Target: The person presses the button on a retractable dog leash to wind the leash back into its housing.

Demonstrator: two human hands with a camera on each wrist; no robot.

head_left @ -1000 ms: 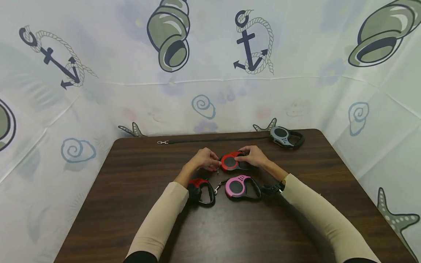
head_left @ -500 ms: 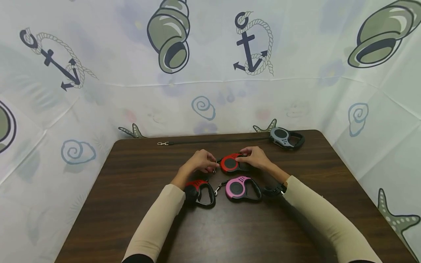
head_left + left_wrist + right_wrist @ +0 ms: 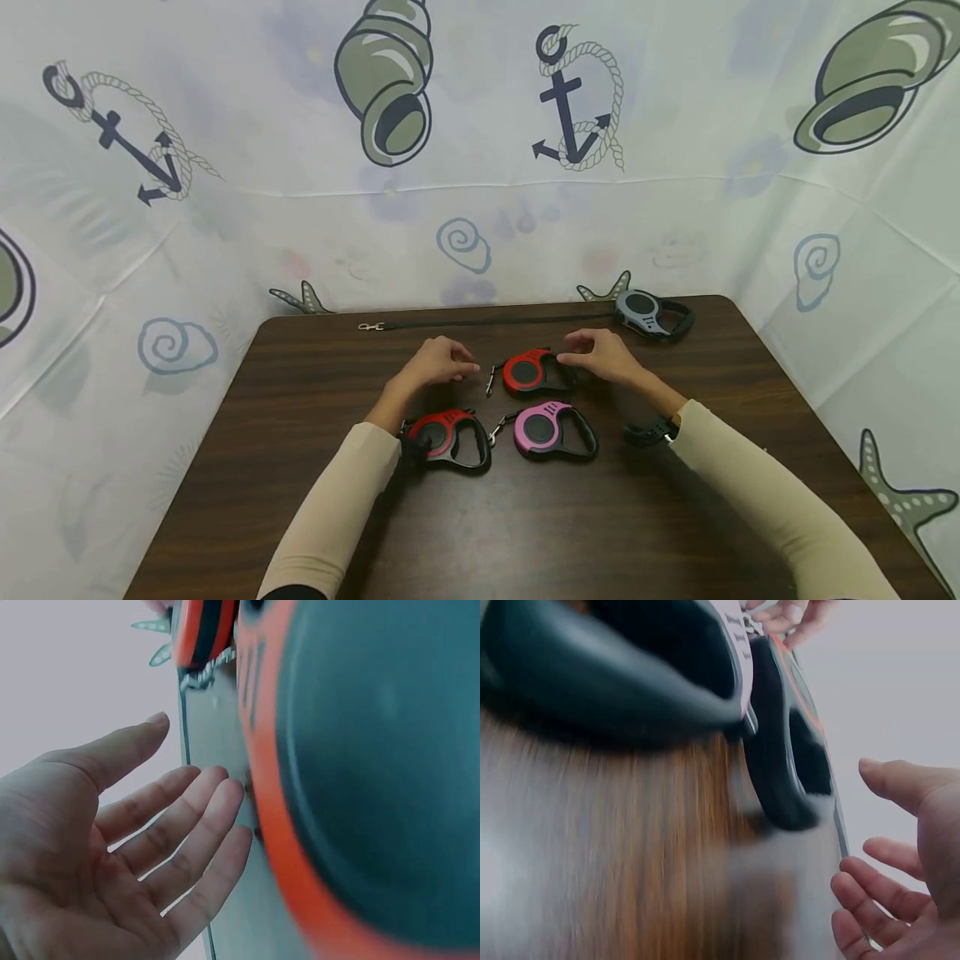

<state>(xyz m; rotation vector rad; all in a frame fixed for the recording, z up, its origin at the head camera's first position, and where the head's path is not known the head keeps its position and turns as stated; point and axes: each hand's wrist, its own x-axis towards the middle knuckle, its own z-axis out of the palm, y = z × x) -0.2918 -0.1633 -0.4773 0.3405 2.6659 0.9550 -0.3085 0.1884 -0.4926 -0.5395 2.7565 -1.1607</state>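
Note:
A red and black retractable dog leash (image 3: pixel 527 372) lies on the table between the hands, its metal clip (image 3: pixel 491 382) pointing left. My left hand (image 3: pixel 442 361) is just left of that clip, with relaxed fingers (image 3: pixel 191 817) and nothing in them. To the right of the leash handle hovers my right hand (image 3: pixel 600 353), its thumb and fingers (image 3: pixel 870 900) apart. In front of it lies a pink retractable leash (image 3: pixel 540 427). A second red leash (image 3: pixel 442 433) lies under my left forearm, partly hidden by the wrist strap.
At the table's back right sits a grey retractable leash (image 3: pixel 642 312); its black cord (image 3: pixel 495 320) runs left along the back edge to a metal clip (image 3: pixel 371 327). A patterned white curtain (image 3: pixel 480 192) hangs behind the brown table (image 3: pixel 525 525).
Both hands have let go of the far red leash and its clip. The left hand has moved left, the right hand right, and the leash stays on the table.

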